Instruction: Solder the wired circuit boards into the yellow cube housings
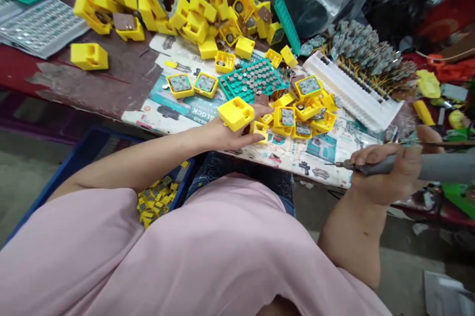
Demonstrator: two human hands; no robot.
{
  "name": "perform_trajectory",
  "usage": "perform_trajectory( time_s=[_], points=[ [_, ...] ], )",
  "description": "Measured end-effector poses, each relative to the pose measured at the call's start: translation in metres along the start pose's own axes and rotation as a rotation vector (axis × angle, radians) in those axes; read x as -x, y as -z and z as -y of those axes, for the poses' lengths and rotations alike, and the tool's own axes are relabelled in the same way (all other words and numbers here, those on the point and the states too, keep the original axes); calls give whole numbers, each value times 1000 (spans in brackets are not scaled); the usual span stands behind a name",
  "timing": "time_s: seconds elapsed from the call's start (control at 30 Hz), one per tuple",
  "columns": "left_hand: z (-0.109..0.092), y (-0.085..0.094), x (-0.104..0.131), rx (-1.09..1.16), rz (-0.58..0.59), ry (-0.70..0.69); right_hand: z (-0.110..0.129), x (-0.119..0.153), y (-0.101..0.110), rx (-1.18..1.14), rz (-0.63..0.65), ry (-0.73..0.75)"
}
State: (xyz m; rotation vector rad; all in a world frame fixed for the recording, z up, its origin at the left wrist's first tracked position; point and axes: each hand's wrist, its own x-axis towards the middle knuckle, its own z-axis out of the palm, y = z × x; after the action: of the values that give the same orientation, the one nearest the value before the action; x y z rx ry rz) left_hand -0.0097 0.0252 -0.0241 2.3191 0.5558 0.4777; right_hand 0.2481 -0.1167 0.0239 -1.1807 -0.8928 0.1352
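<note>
My left hand [222, 135] reaches over the front of the work surface, its thumb and fingers around a small yellow housing [260, 130]. Another yellow housing [236, 113] rests on or above the back of that hand. Just right of the fingers lies a cluster of yellow housings [284, 120] with grey-green inserts. Behind the hand is a green tray [252, 78] of small round metal parts. At the right, my right hand [389, 167] is closed around a grey pen-like tool [438, 166], its thin tip pointing left. Two yellow housings with inserts [180, 85] sit left of the tray.
A large heap of yellow housings [196, 24] fills the back. A white rack [352, 91] with wired parts stands right of centre. Clear trays [44, 26] lie at the far left. Below the table edge, a blue bin [89, 145] holds many small yellow pieces.
</note>
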Motion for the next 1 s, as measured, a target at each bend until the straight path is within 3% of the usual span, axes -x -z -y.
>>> perform_trajectory(
  time_s=[0.1,0.27,0.33,0.43,0.57,0.7,0.83,1.0],
  points=[
    [2,13,5,56,-18,1,0,0,1,-4,8,-12],
    [-3,28,17,-80,-5,164,-2,1,-1,-14,0,-22],
    [-6,23,21,-174,28,191,-3,1,-3,-11,-5,-14],
    [-11,4,24,-300,-13,195,-3,1,-4,-28,-8,-2],
    [-6,-20,26,-295,-37,268,-3,0,-2,-28,11,4],
    [4,-27,32,-52,-123,68,-6,2,1,-29,21,1],
    [5,-23,36,133,-223,-142,-7,5,-2,19,-71,15],
    [3,-22,34,146,-237,-194,-4,5,-5,2,-58,-57]
  ],
)
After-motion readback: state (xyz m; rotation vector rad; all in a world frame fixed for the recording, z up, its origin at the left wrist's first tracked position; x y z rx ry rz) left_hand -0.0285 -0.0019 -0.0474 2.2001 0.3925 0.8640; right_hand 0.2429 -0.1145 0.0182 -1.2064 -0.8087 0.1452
